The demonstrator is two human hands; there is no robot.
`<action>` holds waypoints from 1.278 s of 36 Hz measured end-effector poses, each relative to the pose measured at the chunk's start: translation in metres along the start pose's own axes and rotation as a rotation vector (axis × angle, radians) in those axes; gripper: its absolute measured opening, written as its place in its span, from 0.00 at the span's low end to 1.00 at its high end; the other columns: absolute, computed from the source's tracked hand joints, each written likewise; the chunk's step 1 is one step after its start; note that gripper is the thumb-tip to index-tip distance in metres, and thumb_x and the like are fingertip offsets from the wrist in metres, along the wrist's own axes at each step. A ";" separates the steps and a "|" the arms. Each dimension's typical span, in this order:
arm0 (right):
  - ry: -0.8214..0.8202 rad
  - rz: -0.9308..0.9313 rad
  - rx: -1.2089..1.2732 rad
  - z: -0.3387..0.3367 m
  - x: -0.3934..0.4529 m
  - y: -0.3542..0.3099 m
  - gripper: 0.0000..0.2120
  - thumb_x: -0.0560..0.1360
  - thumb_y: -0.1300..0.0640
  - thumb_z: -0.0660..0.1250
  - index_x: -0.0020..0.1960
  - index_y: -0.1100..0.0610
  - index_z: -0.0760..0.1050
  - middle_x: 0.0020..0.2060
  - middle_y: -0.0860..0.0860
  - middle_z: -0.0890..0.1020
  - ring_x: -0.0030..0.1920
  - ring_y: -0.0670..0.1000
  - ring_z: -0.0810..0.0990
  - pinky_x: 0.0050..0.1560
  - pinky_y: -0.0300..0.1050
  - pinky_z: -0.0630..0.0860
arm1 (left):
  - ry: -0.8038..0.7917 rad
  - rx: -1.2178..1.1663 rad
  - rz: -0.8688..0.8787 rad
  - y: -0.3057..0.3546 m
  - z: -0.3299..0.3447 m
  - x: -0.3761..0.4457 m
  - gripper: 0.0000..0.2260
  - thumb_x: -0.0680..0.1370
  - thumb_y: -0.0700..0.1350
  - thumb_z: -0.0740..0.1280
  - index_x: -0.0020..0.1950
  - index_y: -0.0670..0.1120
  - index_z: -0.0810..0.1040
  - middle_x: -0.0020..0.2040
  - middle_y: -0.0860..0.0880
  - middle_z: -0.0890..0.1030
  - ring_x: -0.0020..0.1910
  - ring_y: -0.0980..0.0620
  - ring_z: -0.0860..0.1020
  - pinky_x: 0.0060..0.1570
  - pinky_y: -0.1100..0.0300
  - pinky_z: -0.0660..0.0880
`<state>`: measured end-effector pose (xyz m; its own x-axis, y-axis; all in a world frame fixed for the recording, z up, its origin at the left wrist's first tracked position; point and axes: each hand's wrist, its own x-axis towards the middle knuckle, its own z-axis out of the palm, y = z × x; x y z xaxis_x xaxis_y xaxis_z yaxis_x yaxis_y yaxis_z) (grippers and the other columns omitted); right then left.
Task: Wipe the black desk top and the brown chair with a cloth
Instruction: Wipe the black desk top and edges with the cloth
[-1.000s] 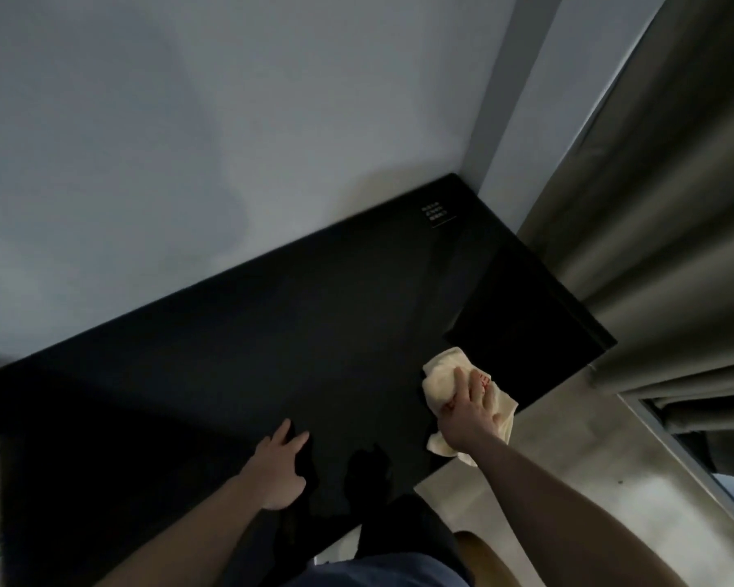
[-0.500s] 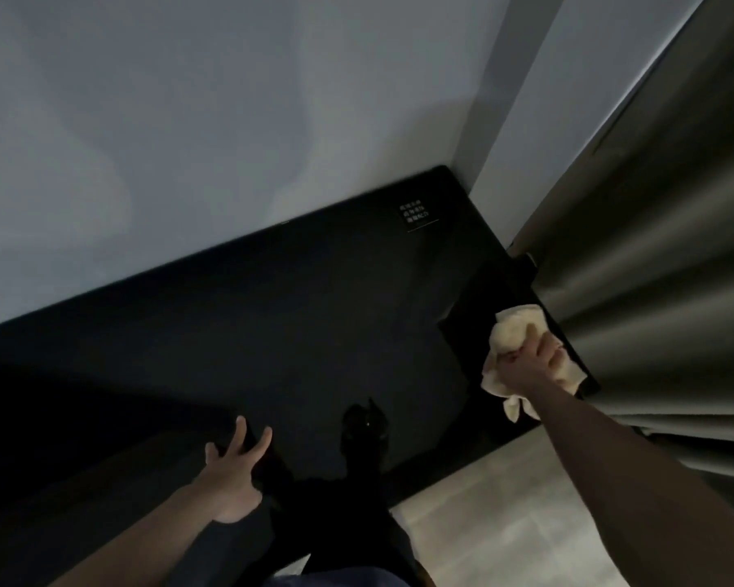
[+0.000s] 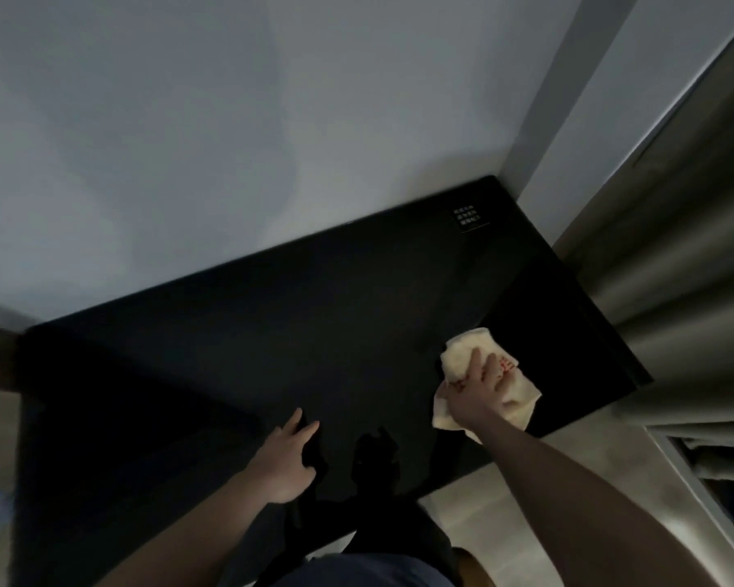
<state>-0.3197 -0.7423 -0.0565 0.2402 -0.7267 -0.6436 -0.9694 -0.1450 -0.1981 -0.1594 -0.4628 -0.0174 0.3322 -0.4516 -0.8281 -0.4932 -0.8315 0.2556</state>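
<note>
The black desk top (image 3: 314,332) fills the middle of the view and runs into the wall corner at the far right. A cream cloth (image 3: 469,351) with red print lies bunched on the desk's right part, near the front edge. My right hand (image 3: 479,389) presses down on it with fingers laid fairly straight across the fabric. My left hand (image 3: 287,457) rests flat on the bare desk near the front edge, fingers spread, holding nothing. A brown sliver (image 3: 469,563) at the bottom edge may be the chair; the rest is hidden.
A small label with white print (image 3: 467,217) sits on the desk's far right corner. Grey curtains (image 3: 674,247) hang just past the desk's right end. A pale wall (image 3: 229,141) backs the desk. Light floor (image 3: 539,502) shows in front.
My right hand has drawn the cloth back from the desk's right edge by the curtain toward the middle and front. My left hand has stayed on the desk near the front edge.
</note>
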 end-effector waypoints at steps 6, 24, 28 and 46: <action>-0.082 -0.173 -0.095 0.096 -0.099 -0.055 0.41 0.79 0.38 0.57 0.81 0.44 0.34 0.81 0.49 0.34 0.78 0.62 0.30 0.74 0.74 0.41 | -0.001 0.051 -0.014 -0.082 0.019 -0.042 0.33 0.82 0.48 0.63 0.84 0.54 0.51 0.84 0.52 0.40 0.82 0.41 0.47 0.79 0.50 0.56; -0.197 -0.260 -0.112 0.088 -0.086 -0.058 0.46 0.78 0.32 0.60 0.81 0.45 0.33 0.80 0.49 0.34 0.79 0.59 0.32 0.78 0.67 0.46 | 0.068 -0.112 -0.209 -0.178 0.007 -0.057 0.34 0.80 0.47 0.63 0.84 0.54 0.53 0.84 0.51 0.41 0.80 0.43 0.57 0.75 0.53 0.65; -0.152 -0.233 -0.122 0.084 -0.063 -0.070 0.46 0.78 0.32 0.59 0.80 0.43 0.32 0.80 0.49 0.32 0.79 0.59 0.30 0.76 0.70 0.43 | 0.047 -0.188 -0.194 -0.178 0.006 -0.045 0.35 0.79 0.47 0.64 0.84 0.54 0.54 0.84 0.52 0.41 0.80 0.45 0.59 0.72 0.55 0.68; -0.079 -0.088 0.037 0.152 -0.140 -0.148 0.39 0.81 0.36 0.55 0.81 0.43 0.36 0.81 0.48 0.35 0.79 0.60 0.31 0.75 0.72 0.43 | 0.118 -0.199 -0.035 -0.244 0.007 -0.071 0.32 0.80 0.47 0.66 0.82 0.56 0.58 0.83 0.56 0.46 0.79 0.50 0.61 0.71 0.56 0.69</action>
<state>-0.2022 -0.5164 -0.0493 0.3287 -0.6572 -0.6783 -0.9423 -0.1796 -0.2826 -0.0684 -0.2261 -0.0247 0.4438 -0.4465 -0.7770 -0.3154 -0.8894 0.3309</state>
